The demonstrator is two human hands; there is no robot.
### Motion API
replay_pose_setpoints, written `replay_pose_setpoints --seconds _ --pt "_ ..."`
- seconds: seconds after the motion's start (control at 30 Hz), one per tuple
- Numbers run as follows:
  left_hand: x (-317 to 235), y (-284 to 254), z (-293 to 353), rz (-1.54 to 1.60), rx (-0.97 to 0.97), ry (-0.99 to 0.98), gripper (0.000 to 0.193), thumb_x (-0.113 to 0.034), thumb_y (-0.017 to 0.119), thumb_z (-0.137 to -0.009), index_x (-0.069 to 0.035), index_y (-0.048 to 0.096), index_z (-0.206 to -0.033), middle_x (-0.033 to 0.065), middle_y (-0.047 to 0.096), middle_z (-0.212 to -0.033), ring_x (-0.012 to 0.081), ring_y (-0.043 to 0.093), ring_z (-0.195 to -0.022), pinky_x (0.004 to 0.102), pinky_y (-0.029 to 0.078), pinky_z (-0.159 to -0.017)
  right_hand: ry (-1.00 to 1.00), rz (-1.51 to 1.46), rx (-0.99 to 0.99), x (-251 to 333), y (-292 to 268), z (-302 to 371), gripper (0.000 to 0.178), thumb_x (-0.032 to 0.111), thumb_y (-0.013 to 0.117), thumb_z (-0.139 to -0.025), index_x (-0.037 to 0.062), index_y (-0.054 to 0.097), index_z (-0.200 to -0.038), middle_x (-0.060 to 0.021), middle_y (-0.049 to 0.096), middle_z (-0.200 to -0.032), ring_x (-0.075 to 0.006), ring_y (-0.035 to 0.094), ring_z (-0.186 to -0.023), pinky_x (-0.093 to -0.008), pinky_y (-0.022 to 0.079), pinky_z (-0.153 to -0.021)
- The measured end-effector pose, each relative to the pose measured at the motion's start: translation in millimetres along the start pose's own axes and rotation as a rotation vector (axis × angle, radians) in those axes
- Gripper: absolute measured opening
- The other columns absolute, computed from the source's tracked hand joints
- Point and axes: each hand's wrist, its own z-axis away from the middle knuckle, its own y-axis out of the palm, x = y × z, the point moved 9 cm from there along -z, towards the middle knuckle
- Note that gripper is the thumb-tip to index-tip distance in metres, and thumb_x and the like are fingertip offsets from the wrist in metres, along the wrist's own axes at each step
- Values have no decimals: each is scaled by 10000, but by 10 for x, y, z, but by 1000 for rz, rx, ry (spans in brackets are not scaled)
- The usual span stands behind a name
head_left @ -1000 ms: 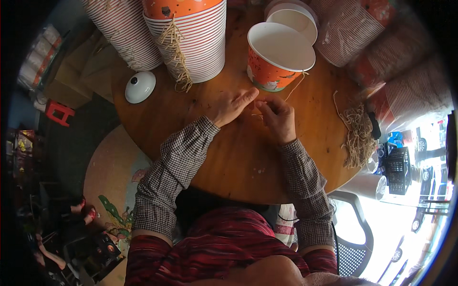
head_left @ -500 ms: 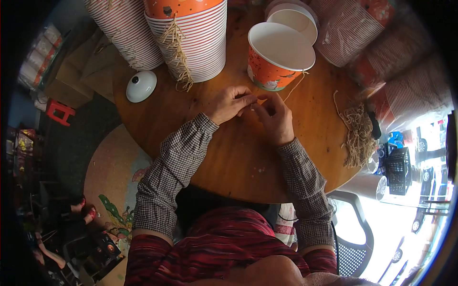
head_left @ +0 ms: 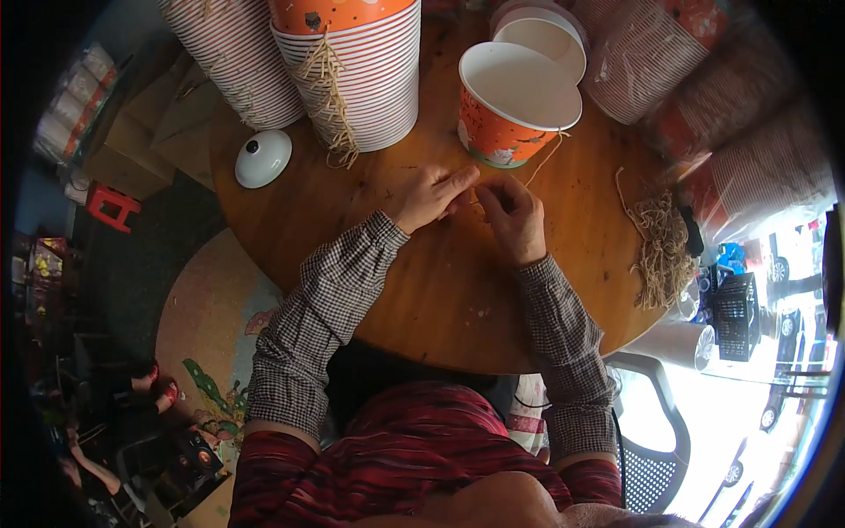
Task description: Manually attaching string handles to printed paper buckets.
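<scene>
An orange paper bucket [head_left: 500, 132] with a white inside stands on the wooden table, just beyond my hands. From its right side a thin straw-coloured string [head_left: 547, 158] runs down to my right hand [head_left: 516, 218], whose fingers are pinched on it. My left hand [head_left: 433, 197] is close beside, fingers closed and thumb pressed on top. A short bit of string shows between the two hands; what lies inside the left fingers is hidden.
Tall stacks of paper buckets [head_left: 365, 84] with tied strings stand at the far left, near a white lid [head_left: 263, 159]. A bundle of loose string [head_left: 662, 242] lies on the right edge. Plastic-wrapped bucket stacks [head_left: 761, 167] stand behind it. A chair [head_left: 656, 405] is at lower right.
My left thumb has straightened and lifted toward the bucket. My right hand has shifted slightly right, its fingers drawn closer together around the string.
</scene>
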Motion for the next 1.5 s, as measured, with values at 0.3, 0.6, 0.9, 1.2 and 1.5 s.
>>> replay_pose_setpoints --seconds 0.3,0.6,0.9,1.2,1.5 --pt "-56 -37 -9 -112 -34 164 199 -195 557 -933 -11 596 -868 2 567 -671 62 515 -614 233 433 -565 -2 35 -11 1 2 0 138 89 646 -830 -10 617 -921 -64 643 -761 -92 595 -689 -257 486 -642" --pt "-25 -13 -48 -108 -11 234 157 -169 570 -925 -13 581 -918 13 596 -750 82 547 -713 245 463 -670 1 18 -63 -4 -58 -4 112 84 647 -823 -3 615 -884 -61 615 -722 -94 562 -640 -255 471 -608" --pt "-65 -3 -35 -128 -27 306 151 -160 566 -922 -10 573 -914 31 598 -769 93 556 -711 247 465 -669 0 98 -42 6 -64 3 203 174 596 -903 -21 630 -860 -30 601 -697 -62 523 -623 -240 426 -555" --pt "-161 3 13 -242 -72 391 121 -158 586 -903 -37 579 -894 39 606 -737 115 572 -639 268 455 -584 571 -766 243 -397 171 92 233 186 568 -920 -7 553 -1050 -83 650 -825 -101 561 -536 -221 393 -433" --pt "-245 6 36 -353 -118 427 90 -116 605 -877 -33 572 -895 75 618 -730 179 600 -619 299 469 -581 91 -2 80 -281 -5 -45 196 127 630 -862 -47 600 -949 -70 649 -766 -123 613 -650 -251 503 -599"
